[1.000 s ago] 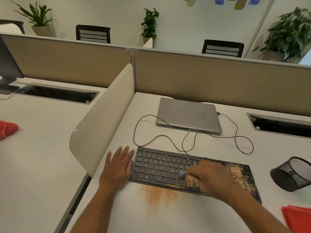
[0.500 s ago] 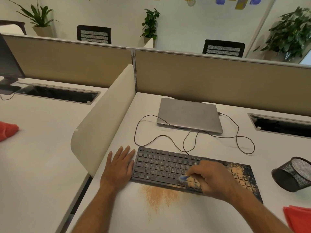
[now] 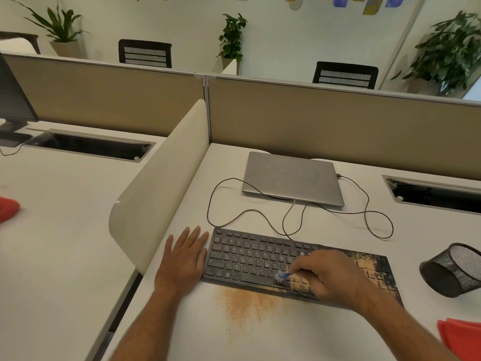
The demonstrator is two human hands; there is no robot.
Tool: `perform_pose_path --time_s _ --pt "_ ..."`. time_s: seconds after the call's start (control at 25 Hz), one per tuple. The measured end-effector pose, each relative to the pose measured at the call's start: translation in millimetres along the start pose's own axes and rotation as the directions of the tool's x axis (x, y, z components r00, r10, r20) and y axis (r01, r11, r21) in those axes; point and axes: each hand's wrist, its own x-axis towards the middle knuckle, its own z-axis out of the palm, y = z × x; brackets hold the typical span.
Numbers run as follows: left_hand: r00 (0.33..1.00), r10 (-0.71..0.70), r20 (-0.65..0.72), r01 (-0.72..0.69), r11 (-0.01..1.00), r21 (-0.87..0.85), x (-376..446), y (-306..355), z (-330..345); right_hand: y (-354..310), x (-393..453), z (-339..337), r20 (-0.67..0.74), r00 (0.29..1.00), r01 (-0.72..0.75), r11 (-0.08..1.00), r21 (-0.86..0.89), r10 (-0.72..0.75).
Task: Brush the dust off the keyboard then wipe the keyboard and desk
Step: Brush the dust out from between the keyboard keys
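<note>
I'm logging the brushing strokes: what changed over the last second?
The right hand, gripping the small blue brush, barely shifted; the brush tip edged slightly toward the keyboard's front edge. The left hand stayed flat at the keyboard's left end. The orange dust on the desk and the right-side keys looks unchanged.

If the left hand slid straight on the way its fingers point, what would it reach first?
The left hand lies flat beside the black dusty keyboard, fingers pointing away and slightly right. Likely first: the thin dark cable looping over the white desk; depth is uncertain.
</note>
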Motion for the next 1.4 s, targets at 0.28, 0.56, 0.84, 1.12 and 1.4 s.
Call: perform_pose_path --time_s 0.28,0.56,0.84,1.12,1.4 --pt "1.000 -0.002 0.003 0.002 1.000 0.002 0 1 0 12 -3 1 -0.092 0.992 -0.085 0.996 0.004 0.085" --pt "1.000 -0.004 0.006 0.004 1.000 0.006 0 0 0 8 -2 1 -0.046 0.994 -0.100 0.992 -0.073 0.097" --pt "1.000 0.000 0.013 0.000 1.000 -0.005 0 1 0 3 1 2 -0.001 0.995 -0.101 0.988 -0.113 0.101" --pt "1.000 0.001 0.000 -0.001 1.000 -0.024 0 0 -1 1 14 -2 -0.057 0.971 -0.225 0.970 0.094 0.231" --pt "1.000 -0.001 0.012 0.001 1.000 -0.010 0 1 -1 -3 15 -18 0.168 0.973 -0.188 0.965 0.181 0.158"
